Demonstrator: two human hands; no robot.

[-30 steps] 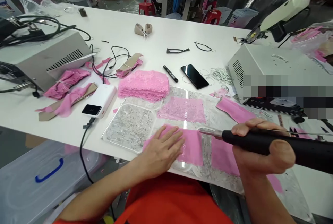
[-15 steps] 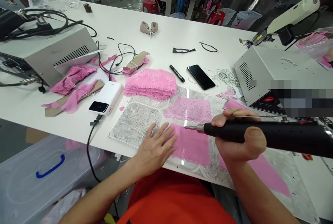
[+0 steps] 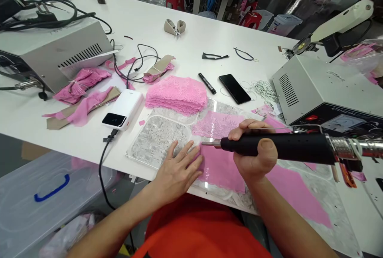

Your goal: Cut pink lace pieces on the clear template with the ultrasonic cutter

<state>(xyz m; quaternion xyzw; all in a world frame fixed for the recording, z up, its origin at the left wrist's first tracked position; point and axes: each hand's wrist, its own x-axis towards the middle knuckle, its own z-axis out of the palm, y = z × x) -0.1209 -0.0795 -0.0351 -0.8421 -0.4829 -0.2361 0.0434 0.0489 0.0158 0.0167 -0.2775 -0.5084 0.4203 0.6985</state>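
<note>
My left hand [image 3: 178,170] lies flat with fingers spread, its fingertips on the left edge of a smooth pink fabric piece [image 3: 223,168]. In my right hand [image 3: 257,156] is a black ultrasonic cutter [image 3: 281,146], held level, fingers wrapped round its handle. Its slim metal tip points left and is over the fabric's upper left corner, close to my left fingertips; whether it touches cannot be told. Just beyond lies a pink lace piece [image 3: 217,123]. Beneath both is a clear-covered, grey-patterned board [image 3: 158,140]. Another pink fabric piece [image 3: 299,194] lies right of my right wrist.
A stack of pink lace [image 3: 176,94] stands behind the board. A white power bank [image 3: 127,104] with a cable is at left. A marker [image 3: 207,83] and phone [image 3: 235,89] lie beyond. Grey machine boxes stand left [image 3: 56,54] and right [image 3: 332,90].
My right hand has moved left with the ultrasonic cutter, bringing its tip nearer my left fingertips. My left hand stays on the fabric. The view has shifted slightly.
</note>
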